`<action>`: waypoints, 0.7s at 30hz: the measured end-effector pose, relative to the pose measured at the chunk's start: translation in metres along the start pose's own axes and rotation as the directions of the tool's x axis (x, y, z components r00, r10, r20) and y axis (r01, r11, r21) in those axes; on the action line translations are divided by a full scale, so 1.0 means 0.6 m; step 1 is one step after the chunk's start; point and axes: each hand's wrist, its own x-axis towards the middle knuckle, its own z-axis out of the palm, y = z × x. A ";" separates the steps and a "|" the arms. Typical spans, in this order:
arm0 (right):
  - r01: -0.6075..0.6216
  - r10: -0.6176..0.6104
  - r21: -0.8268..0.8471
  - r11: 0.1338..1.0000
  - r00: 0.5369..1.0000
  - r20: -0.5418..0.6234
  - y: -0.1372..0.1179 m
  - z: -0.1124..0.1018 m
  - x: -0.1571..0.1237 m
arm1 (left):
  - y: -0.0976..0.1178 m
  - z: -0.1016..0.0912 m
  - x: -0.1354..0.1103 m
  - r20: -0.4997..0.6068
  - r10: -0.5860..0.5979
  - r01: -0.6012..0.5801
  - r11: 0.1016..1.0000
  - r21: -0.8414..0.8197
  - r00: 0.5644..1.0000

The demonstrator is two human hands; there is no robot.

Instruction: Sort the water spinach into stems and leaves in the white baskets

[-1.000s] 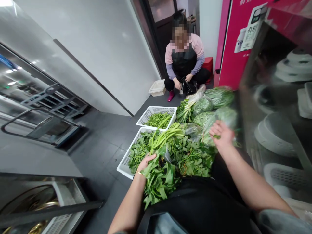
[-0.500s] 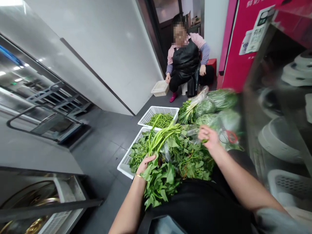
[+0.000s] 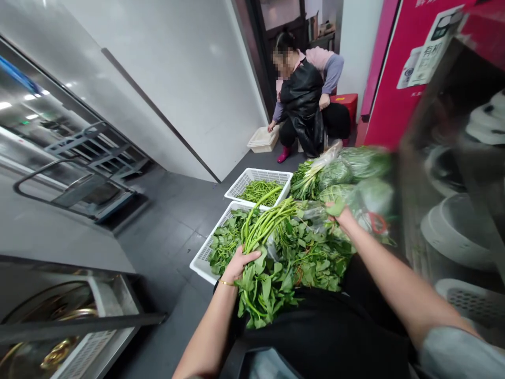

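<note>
Since the earlier frames, our right hand [image 3: 342, 218] had dropped from above the bagged greens [image 3: 357, 163] down against them, and the co-worker [image 3: 303, 100] had leaned over to put one hand on the beige tub [image 3: 262, 139]. Our left hand [image 3: 236, 266] had kept its grip.

1. Landmark. All places below refer to the near basket [image 3: 202, 259], a white slotted one filled with loose greens [image 3: 311, 258].
2. Left hand. It was at the basket's near edge, fingers closed around the bunch of greens [image 3: 265, 227] just where the leaves begin.
3. Bunch axis. Its long axis ran from the leaves, hanging on our side of the basket, up and away across the basket. The cut stem ends pointed toward the far basket [image 3: 240, 184].
4. Key relation. The stem ends were between our two hands, and the right hand was the nearer to them.
5. Right hand. It was just beyond the basket's right side, touching the bagged greens. We could not tell whether its fingers were closed on anything, because they were turned away from the camera.
6. Count:
   - two white baskets, touching
   - one held bunch
   - at least four clear bags of greens to the right of the basket
   - one beige tub, well beyond the basket
   - one co-worker, also well beyond it
</note>
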 end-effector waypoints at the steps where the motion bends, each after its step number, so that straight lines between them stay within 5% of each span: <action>1: -0.016 0.017 -0.018 1.000 0.999 0.035 0.011 -0.009 -0.009 | -0.001 -0.005 -0.003 -0.007 -0.014 0.014 0.999 -0.038 1.000; 6: -0.007 0.089 -0.228 0.974 0.930 0.355 0.028 0.014 -0.044 | -0.005 -0.008 -0.009 0.000 -0.014 0.014 0.994 -0.108 1.000; 11: 0.162 -0.112 -0.737 0.657 0.987 0.118 -0.032 0.027 -0.054 | 0.001 0.000 -0.010 -0.001 0.036 -0.036 0.999 -0.033 0.999; 14: 0.163 -0.220 -0.616 0.770 0.975 -0.018 -0.070 0.034 -0.053 | 0.001 0.005 -0.011 -0.016 0.098 -0.097 0.994 0.051 0.995; 17: 0.101 -0.147 -0.339 0.935 0.982 -0.115 -0.093 0.042 -0.026 | 0.002 0.012 -0.013 -0.009 0.133 -0.131 0.985 0.114 0.991; 21: 0.134 -0.170 -0.121 0.984 0.916 -0.364 -0.105 0.014 0.009 | 0.002 0.020 -0.016 -0.005 0.167 -0.165 0.977 0.136 0.986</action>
